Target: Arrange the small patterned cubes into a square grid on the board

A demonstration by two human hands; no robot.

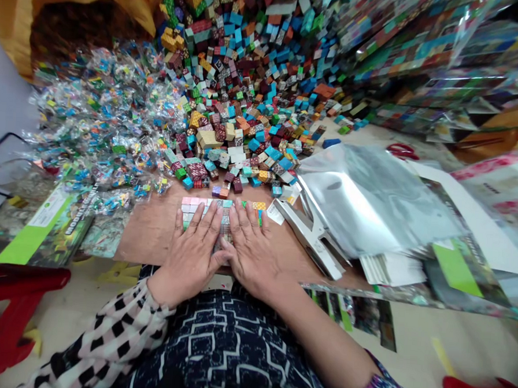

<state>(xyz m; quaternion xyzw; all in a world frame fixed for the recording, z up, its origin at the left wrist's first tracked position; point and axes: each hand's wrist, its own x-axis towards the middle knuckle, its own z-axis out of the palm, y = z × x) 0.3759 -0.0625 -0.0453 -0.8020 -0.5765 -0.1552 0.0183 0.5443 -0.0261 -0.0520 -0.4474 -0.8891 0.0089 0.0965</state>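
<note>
Both hands lie flat, fingers stretched out, on a neat block of small coloured cubes (223,205) arranged in rows on a brown board (153,229). My left hand (193,251) covers the left part of the rows, and my right hand (251,248) covers the right part. The thumbs touch in the middle. Only the far row and the edges of the arranged cubes show past the fingertips. Neither hand grips anything.
A big heap of loose coloured cubes (252,72) rises beyond the board. Small filled clear bags (107,116) pile at the left. A silver pouch (367,194) and a white stapler-like tool (313,237) lie right. Green printed cards (44,229) lie left, red stool (10,302) near.
</note>
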